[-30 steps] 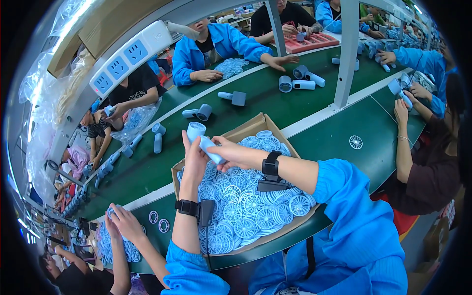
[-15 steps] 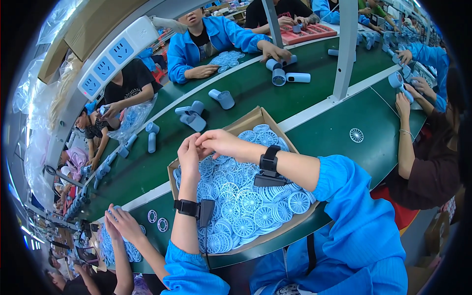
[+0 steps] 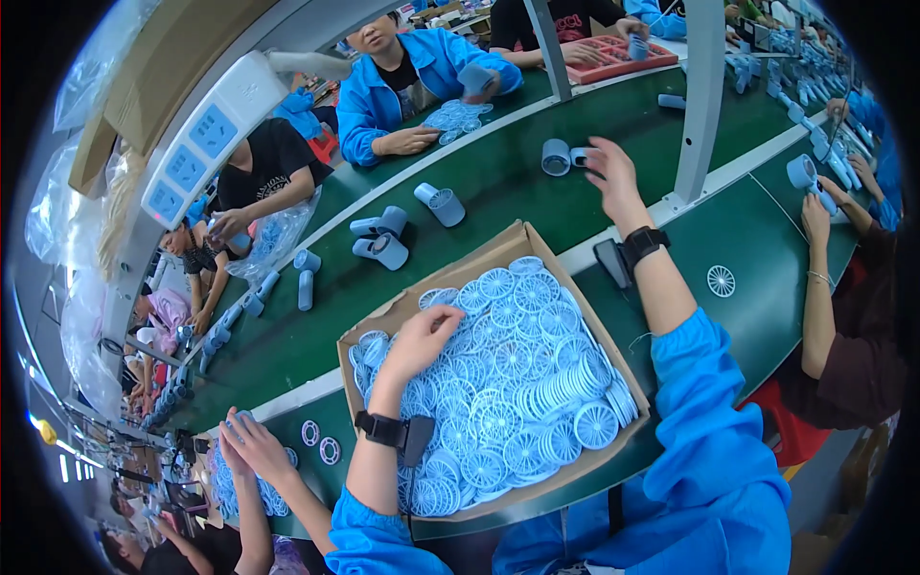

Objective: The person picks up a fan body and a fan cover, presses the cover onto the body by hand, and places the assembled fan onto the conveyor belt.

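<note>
Currently the left hand (image 3: 422, 337) rests spread on the grilles (image 3: 508, 383) heaped in the box (image 3: 450, 278) at the belt's near edge. Right hand (image 3: 606, 165) reaches, fingers loosely open, touching a cylinder (image 3: 556, 156) mid-belt. Risk: the cylinder rolling away or grilles spilling.

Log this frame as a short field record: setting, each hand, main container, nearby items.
Setting: green conveyor belt with seated workers on both sides
Left hand: resting on blue round grilles in the box
Right hand: stretched out over the belt by a blue tube part, grip unclear
Container: open cardboard box, full of grilles
Wrists: black wristband on the right
Nearby: more tube parts on the belt
</note>
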A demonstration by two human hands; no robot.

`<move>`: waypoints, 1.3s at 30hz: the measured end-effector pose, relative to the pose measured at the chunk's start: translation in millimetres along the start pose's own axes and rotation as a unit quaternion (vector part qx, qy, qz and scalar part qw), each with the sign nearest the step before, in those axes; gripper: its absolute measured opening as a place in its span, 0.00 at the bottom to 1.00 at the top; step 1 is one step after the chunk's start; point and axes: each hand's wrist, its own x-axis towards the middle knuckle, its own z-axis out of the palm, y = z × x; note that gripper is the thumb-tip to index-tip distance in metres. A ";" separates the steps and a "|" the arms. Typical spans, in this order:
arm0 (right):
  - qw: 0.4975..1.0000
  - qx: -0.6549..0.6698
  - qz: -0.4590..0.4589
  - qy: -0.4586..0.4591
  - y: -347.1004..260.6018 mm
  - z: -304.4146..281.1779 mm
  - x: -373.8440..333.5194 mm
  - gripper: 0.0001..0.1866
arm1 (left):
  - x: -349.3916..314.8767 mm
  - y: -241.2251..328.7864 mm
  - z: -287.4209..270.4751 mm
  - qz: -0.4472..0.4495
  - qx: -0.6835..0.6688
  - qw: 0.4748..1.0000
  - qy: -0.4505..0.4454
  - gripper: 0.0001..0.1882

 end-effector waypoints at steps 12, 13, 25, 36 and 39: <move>0.856 -0.411 -0.200 0.243 36.5 -54.2 67.1 0.18 | 3.8 5.9 2.4 -0.031 0.003 0.999 -0.013 0.10; 0.871 -0.433 -0.143 0.183 33.8 -55.2 68.5 0.21 | 4.9 6.3 2.4 -0.037 0.005 0.999 -0.012 0.10; 0.759 -0.633 -0.121 -0.095 32.1 -39.6 58.3 0.27 | 0.5 3.1 0.7 -0.029 0.012 0.999 -0.011 0.11; 0.853 -0.364 -0.015 -0.374 -31.9 50.1 -36.2 0.22 | -5.4 13.4 -5.7 0.005 0.071 0.997 0.021 0.13; 0.847 -0.330 -0.061 -0.412 -66.1 81.4 -103.5 0.28 | -7.0 18.0 -7.6 0.034 -0.070 0.996 0.035 0.22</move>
